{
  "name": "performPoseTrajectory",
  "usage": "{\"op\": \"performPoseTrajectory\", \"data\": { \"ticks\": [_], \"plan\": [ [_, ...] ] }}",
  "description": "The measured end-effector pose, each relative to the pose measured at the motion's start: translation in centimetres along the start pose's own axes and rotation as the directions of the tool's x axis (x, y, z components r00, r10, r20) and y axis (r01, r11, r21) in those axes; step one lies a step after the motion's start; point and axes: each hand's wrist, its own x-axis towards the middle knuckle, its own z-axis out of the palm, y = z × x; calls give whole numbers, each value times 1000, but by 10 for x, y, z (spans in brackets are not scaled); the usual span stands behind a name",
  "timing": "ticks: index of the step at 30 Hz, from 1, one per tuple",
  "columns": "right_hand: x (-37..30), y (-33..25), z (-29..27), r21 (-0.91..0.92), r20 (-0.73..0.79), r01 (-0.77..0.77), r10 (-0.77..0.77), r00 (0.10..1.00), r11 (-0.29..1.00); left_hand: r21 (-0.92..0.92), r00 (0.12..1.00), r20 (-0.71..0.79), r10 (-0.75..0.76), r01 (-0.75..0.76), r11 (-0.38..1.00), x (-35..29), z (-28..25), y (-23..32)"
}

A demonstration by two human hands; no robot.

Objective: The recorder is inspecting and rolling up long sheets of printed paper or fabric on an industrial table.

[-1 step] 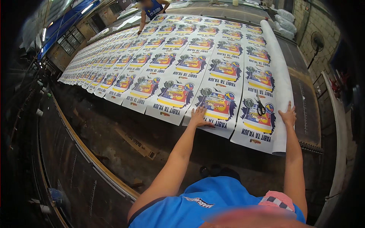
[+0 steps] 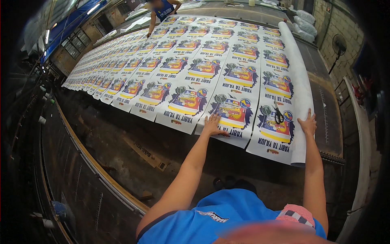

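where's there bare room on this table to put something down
The dark table shows bare along its right side, between the white roll and the table's right edge. Left of the roll it's crowded: printed sheets, scissors on the rightmost one, the left hand on a sheet. The right hand touches the roll's near end.

A standing fan (image 2: 339, 44) and stacked white sacks (image 2: 305, 25) sit near a block wall (image 2: 352, 29).

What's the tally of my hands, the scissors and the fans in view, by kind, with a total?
Hands: 2, the left hand on a printed sheet, the right hand on the rolled edge
Scissors: 1
Fan: 1
Total: 4
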Motion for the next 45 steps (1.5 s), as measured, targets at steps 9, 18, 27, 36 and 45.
{"op": "performPoseTrajectory", "data": {
  "ticks": [9,18,27,36,45],
  "plan": [
    [0,-1,-1,-7,-5,-5,5,1000,1000,-16,1000,4,3,-3,1000,0,0,-1],
    [-2,-3,-4,-26,-5,-3,3,1000,1000,17,1000,31,0,0,1000,-1,-4,1],
    [-1,-1,-2,-28,-13,1,-1,1000,1000,44,999,51,2,-5,999,-1,-6,2],
    [-2,-4,-6,-23,-4,-14,14,1000,1000,44,999,41,-4,2,999,-2,-7,3],
    [-1,-2,-4,5,-9,-4,4,1000,1000,27,1000,12,10,-11,1000,0,-5,1]
  ]
}}
